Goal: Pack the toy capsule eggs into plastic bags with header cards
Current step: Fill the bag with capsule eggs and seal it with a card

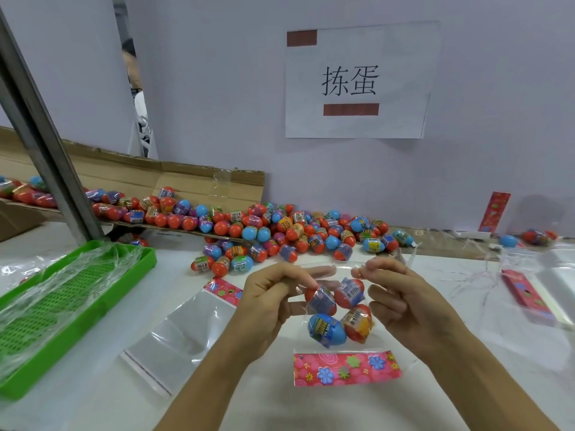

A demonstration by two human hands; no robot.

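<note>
Bag in progress (337,309): held above surface near front edge, four eggs (326,329) inside, card (347,368) hanging below | left hand (270,301), right hand (401,301): pinching open mouth, apart | left: sealing; egg pile (280,231) at back edge, empty bag (180,331) front-left

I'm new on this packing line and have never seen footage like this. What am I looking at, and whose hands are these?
There is no machine here. One camera sits on a person's head and looks down at their own two bare hands. The left hand and right hand pinch the open top of a clear plastic bag held above the white table. Four capsule eggs sit inside it, and its pink flowered header card hangs at the bottom. Behind lies a heap of loose eggs spilling from a cardboard box. An empty bag lies left, beside a green tray.
</note>
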